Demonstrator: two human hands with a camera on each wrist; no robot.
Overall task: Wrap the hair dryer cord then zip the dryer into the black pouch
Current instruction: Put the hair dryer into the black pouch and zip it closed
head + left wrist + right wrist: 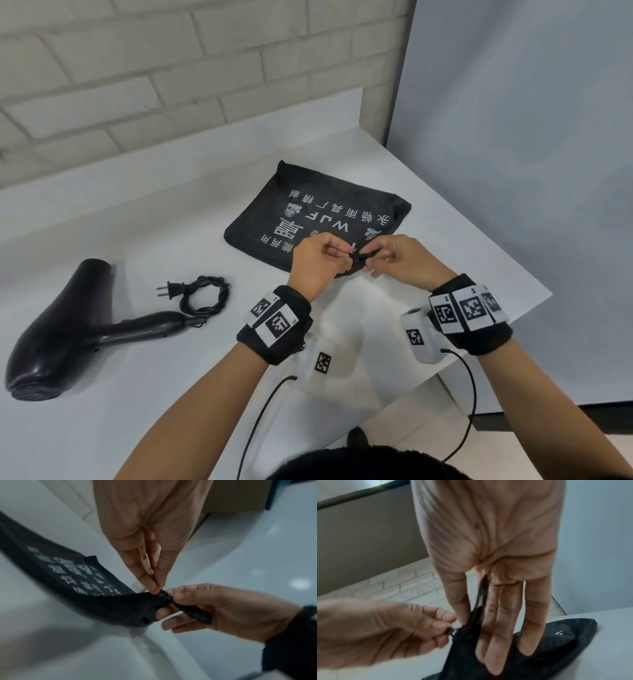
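At the left of the head view the hair dryer (65,329) lies on its side on the white bench (171,212), well apart from the pouch. Just to its right, at centre left of the frame, the cord (205,296) sits gathered in a small coil with the plug (171,290) sticking out to the left, so the wrapping step looks done. Whether the coil is tied I cannot tell.

At the centre of the frame the black pouch (315,216) lies flat on the bench, white lettering up, with nothing bulging inside. Both hands meet at its near edge. The left hand (317,263) has its grip closed in a fine thumb-and-forefinger pinch on what looks like the zip pull (161,588). The right hand (400,258) pinches the black fabric beside the zip between thumb and forefinger, its other fingers lying nearly straight along the cloth.

My reading is that the pouch is being unzipped. Still left: opening it fully, putting in the dryer and cord, and zipping it closed.
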